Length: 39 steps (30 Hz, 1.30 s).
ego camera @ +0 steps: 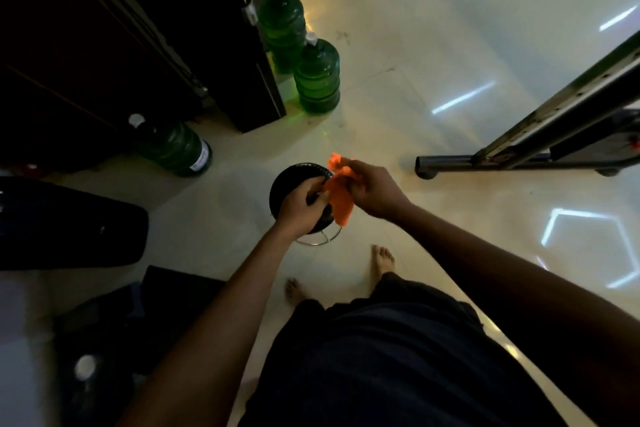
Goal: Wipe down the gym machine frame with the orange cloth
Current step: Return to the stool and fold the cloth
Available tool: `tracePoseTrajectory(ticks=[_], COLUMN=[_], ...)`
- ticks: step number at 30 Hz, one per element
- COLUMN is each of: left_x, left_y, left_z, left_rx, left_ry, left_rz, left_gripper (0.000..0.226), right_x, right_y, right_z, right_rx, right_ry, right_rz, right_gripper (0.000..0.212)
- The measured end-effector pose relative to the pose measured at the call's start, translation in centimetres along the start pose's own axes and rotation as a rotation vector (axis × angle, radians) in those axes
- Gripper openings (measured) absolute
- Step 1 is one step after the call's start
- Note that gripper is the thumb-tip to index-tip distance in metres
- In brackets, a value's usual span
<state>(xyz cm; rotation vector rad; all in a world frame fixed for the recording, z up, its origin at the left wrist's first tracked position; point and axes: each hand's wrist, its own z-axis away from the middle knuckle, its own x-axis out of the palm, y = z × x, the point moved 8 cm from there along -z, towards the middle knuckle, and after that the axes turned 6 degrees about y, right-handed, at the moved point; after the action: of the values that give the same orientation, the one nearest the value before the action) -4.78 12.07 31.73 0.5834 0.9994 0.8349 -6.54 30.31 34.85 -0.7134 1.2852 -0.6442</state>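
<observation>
Cloth: orange cloth (340, 193) hangs between both hands above a black stool (294, 180) on the floor (433, 45).
Left hand (300, 207): fingers curled, pinching the cloth's left edge.
Right hand (375, 191): gripping the cloth's upper part.
Frame: gym machine frame (540, 128) stands to the right, well apart from the cloth.
Bottles: green water bottles (317, 76) by a dark cabinet (138, 28).

Dark loose garment (398, 350) (black or navy), bare forearms, bare feet (382, 258).
</observation>
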Motion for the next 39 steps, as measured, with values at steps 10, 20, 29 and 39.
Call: tracePoseTrajectory(ticks=[10, 20, 29, 39], left_x=[-5.0, -8.4, -9.4, -9.6], left_y=[-1.2, 0.7, 3.6, 9.0], left_z=[0.6, 1.3, 1.3, 2.8], left_rx=[-0.169, -0.091, -0.044, -0.027], left_ry=[-0.136, -0.062, -0.091, -0.228], left_rz=[0.475, 0.538, 0.701, 0.857], left_gripper=[0.026, 0.011, 0.014, 0.033], right_x=[3.7, 7.5, 6.7, 4.7], right_y=[-1.1, -1.7, -4.9, -6.5], right_z=[1.5, 4.5, 5.5, 3.6], right_rx=[0.440, 0.638, 0.412, 0.183], right_ry=[0.074, -0.009, -0.132, 0.111], right_rz=[-0.616, -0.525, -0.589, -0.092], right_gripper=[0.039, 0.077, 0.117, 0.089])
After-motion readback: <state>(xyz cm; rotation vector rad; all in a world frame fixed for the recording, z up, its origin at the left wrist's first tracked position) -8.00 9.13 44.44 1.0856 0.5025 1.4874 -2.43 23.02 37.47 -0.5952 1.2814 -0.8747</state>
